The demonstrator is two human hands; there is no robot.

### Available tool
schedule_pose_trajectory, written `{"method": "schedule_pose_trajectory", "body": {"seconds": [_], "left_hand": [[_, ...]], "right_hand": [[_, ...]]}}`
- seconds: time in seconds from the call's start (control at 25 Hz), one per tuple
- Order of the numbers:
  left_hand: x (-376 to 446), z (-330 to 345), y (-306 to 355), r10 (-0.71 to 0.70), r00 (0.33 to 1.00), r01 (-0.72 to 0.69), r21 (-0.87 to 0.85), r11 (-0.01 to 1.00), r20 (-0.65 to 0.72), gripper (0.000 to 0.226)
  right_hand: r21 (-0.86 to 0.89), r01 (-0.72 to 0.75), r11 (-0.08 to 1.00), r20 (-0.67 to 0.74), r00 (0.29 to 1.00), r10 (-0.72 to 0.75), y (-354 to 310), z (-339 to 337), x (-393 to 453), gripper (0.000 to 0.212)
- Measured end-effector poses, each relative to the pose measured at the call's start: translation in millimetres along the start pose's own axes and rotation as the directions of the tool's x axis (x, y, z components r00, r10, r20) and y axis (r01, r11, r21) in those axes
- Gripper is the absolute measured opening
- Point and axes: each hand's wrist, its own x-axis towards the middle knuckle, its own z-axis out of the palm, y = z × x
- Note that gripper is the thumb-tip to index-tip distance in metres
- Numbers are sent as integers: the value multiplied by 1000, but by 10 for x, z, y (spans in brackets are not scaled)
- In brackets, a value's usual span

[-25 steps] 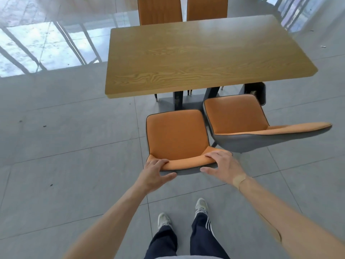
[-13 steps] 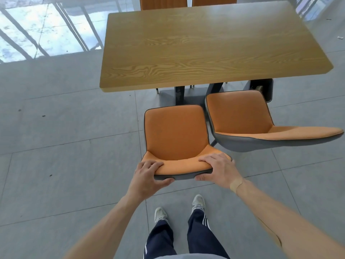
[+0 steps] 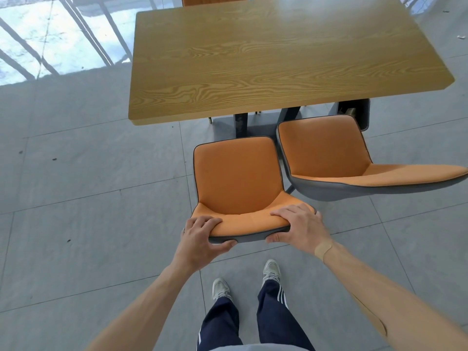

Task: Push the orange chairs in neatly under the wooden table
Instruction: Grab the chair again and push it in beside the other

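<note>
An orange chair [image 3: 238, 173] with a grey shell stands in front of me, its seat short of the wooden table [image 3: 273, 59]. My left hand [image 3: 200, 236] grips the left end of its backrest top, fingers over the front and thumb behind. My right hand [image 3: 298, 224] grips the right end the same way. A second orange chair [image 3: 324, 148] stands to the right, turned at an angle, its front edge near the table's edge.
Two more orange chair backs [image 3: 215, 0] show at the table's far side. The table's dark pedestal [image 3: 240, 125] stands beyond the seat I hold. Grey tiled floor [image 3: 88, 198] spreads to the left. My feet [image 3: 271, 269] are just behind the chair.
Both hands went from resting beside the backrest top to gripping it. The table now appears closer, and the chair has moved toward it with me.
</note>
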Motion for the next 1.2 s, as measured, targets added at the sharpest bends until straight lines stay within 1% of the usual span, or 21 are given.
{"method": "schedule_pose_trajectory", "body": {"seconds": [0.52, 0.8, 1.0, 1.2], "left_hand": [[180, -6, 53, -11, 1000, 11, -19, 1000, -6, 87], [410, -80, 53, -16, 1000, 16, -36, 999, -15, 82], [587, -137, 81, -12, 1000, 12, -28, 1000, 3, 81], [626, -134, 73, -8, 1000, 7, -16, 1000, -10, 77]], "right_hand": [[1, 15, 1000, -6, 1000, -15, 83, -140, 162, 99], [22, 17, 1000, -37, 999, -16, 110, -218, 342, 96], [17, 10, 1000, -64, 998, -9, 136, -272, 455, 95], [6, 2, 1000, -73, 997, -2, 150, -280, 481, 96]]}}
